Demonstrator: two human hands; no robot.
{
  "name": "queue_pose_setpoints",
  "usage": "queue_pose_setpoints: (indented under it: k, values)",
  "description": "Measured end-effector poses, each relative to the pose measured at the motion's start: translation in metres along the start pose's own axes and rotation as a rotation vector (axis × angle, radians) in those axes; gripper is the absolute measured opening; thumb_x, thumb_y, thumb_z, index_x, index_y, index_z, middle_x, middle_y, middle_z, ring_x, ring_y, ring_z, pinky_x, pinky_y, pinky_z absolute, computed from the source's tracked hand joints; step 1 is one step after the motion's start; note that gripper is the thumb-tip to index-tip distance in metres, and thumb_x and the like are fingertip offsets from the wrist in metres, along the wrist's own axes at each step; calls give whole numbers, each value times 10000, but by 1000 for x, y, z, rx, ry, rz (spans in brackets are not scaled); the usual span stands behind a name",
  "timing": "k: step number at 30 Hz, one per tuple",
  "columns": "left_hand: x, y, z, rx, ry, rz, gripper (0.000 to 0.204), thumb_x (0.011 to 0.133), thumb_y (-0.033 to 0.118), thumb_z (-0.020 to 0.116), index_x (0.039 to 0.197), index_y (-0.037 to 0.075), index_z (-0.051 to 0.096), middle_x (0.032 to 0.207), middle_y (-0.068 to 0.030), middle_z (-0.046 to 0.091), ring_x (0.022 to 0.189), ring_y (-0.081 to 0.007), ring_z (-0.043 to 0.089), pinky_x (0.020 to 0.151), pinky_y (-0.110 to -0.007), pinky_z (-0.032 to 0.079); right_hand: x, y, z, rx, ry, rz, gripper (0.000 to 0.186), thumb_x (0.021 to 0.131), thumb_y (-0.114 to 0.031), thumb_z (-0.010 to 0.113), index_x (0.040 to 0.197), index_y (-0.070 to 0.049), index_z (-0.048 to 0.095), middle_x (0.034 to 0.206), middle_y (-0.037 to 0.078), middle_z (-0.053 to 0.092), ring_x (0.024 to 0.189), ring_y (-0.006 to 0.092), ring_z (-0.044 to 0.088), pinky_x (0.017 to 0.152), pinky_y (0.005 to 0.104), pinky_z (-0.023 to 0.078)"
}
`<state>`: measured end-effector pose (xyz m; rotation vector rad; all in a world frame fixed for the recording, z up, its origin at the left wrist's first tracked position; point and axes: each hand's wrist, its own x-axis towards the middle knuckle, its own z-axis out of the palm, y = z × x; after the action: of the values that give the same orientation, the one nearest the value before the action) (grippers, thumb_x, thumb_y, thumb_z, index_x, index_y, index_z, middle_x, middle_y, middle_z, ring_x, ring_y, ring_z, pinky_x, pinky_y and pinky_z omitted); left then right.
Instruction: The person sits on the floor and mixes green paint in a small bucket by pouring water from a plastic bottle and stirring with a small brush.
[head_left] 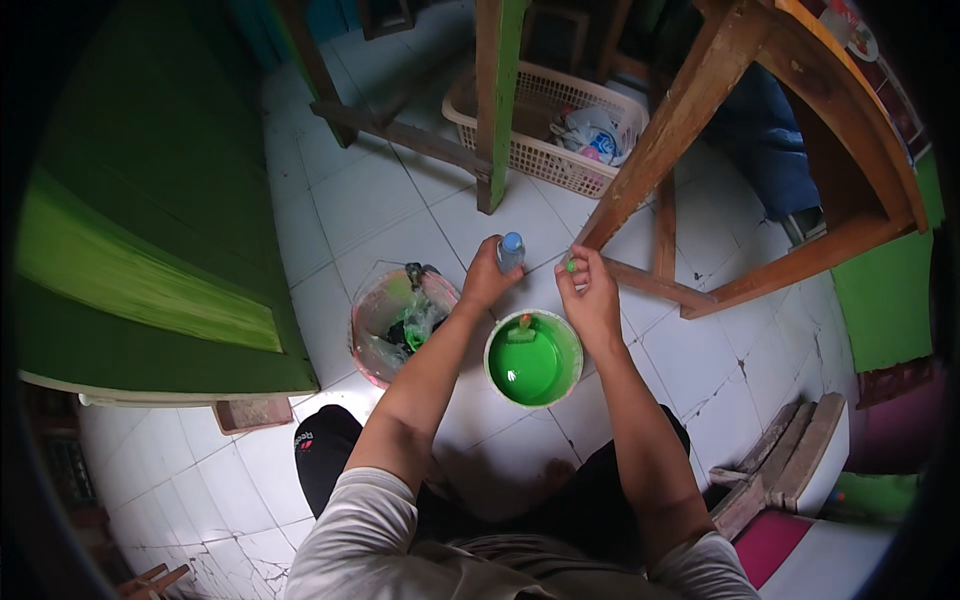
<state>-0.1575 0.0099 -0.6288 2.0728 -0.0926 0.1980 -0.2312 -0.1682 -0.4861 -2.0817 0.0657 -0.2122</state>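
Note:
My left hand [492, 274] is wrapped round a small clear plastic bottle [510, 250] with a blue top, held upright beyond the paint bucket. My right hand [590, 292] is closed, its fingers curled together, with a small bright green spot at the fingertips; whether this is a small object or paint I cannot tell. Between my forearms stands a white bucket [576, 385] holding bright green paint [530, 372]. A paintbrush [522, 330] leans against its inner far wall. Left of it, partly behind my left forearm, is a pinkish bucket [362, 330] with crumpled plastic bags [425, 315] inside.
A beige plastic basket [550, 160] with bags sits behind a green-edged wooden post [497, 110]. A wooden frame [660, 130] rises at the right. A green-painted panel [150, 260] fills the left. A shallow tray [252, 414] lies by its lower edge. White tiles [390, 215] cover the floor.

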Motion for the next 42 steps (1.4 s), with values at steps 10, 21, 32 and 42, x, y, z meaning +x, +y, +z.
queue_pose_setpoints:
  k: [10,21,32,42]
  values:
    - [-11,129,-95,-205,276,281,660,753,295,832,1231,1,484,1123,-200,609,1014,-357,639,901,-414,513,3,-74,8,371,189,-260,609,865,-140,783,1394,-18,505,1123,103,586,848,144,620,632,278,472]
    - [-118,170,-155,87,111,277,774,665,312,899,1221,-14,469,1032,-212,655,901,-373,698,780,-416,567,-51,-141,-8,398,-81,-502,1043,753,-73,882,1571,-14,237,1203,129,522,966,169,625,708,260,489]
    - [-150,137,-139,236,172,270,732,671,339,910,1174,-26,522,1014,-196,638,867,-389,691,706,-451,571,-73,-122,8,106,-155,-589,911,773,-68,858,1530,-17,353,1141,139,530,933,208,624,795,315,542]
    - [-162,127,-161,148,164,107,664,642,316,889,1098,-17,539,923,-188,651,813,-376,687,674,-440,562,-74,-126,34,155,-213,-629,867,774,-48,845,1512,-19,390,1139,129,533,932,209,620,806,326,542]
